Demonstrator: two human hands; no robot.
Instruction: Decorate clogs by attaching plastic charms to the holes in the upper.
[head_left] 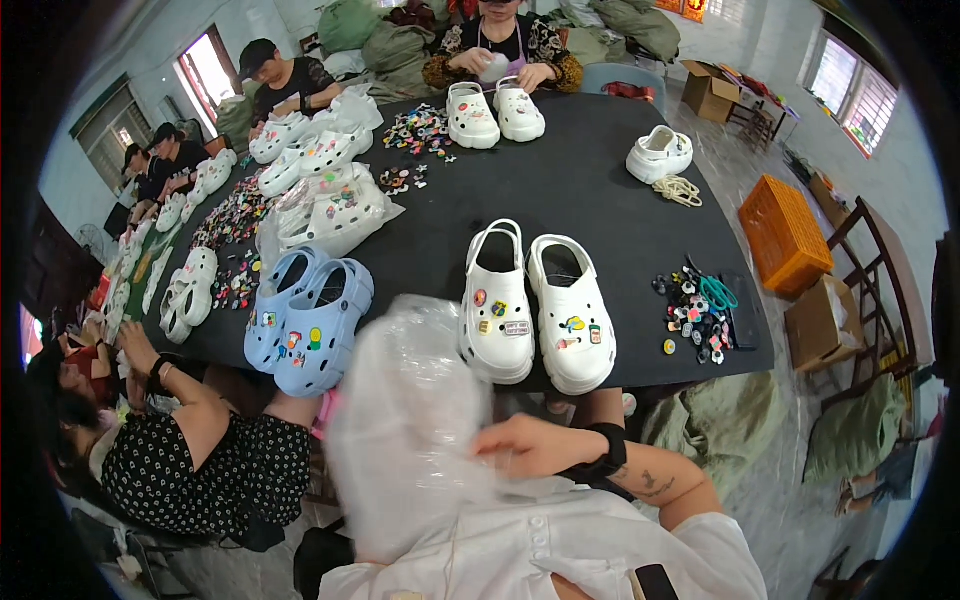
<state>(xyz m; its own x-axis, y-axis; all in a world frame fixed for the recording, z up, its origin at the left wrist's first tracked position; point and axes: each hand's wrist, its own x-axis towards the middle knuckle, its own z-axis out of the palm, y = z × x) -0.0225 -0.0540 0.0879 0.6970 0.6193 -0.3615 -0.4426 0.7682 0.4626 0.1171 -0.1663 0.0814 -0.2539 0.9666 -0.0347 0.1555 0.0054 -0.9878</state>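
A clear plastic bag [400, 430], smeared by motion, hangs in front of me at the table's near edge. My right hand [525, 447], wearing a black wristband, is closed at the bag's right side. No part of my left hand can be made out; the bag covers the area on that side. Just beyond the bag, a pair of white clogs stands side by side, the left clog [495, 330] and the right clog [570, 330] both carrying colourful charms. Blue clogs [325, 340] with charms stand to the bag's left.
The black table [580, 190] holds loose charms [700, 315] beside teal-handled scissors [717, 293] at right. Bagged white clogs [335, 215] lie at left. A person [500, 50] sits opposite behind another white pair; others work along the left. An orange crate [785, 235] stands on the floor.
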